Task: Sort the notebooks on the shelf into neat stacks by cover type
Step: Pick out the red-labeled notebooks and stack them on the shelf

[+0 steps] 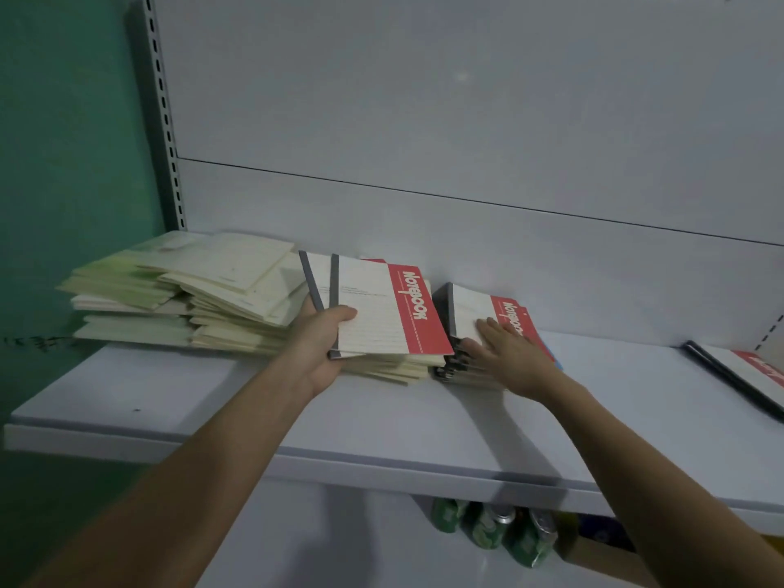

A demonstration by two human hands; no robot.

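My left hand (324,345) grips a few red-and-white notebooks (382,307) with grey spines, thumb on the top cover, held just above the shelf (178,396). They overlap a messy heap of cream-covered notebooks (191,290) at the left. To the right stands a stack of red-and-white notebooks (475,307) with dark spines. My right hand (509,354) lies flat on that stack's top cover, fingers straight. One more red-and-white notebook (746,371) lies at the far right edge.
The white shelf back panel (424,120) rises behind the stacks. A slotted upright (163,112) and a green wall (63,163) stand at the left. Green cans (488,528) and a cardboard box (594,549) sit below the shelf.
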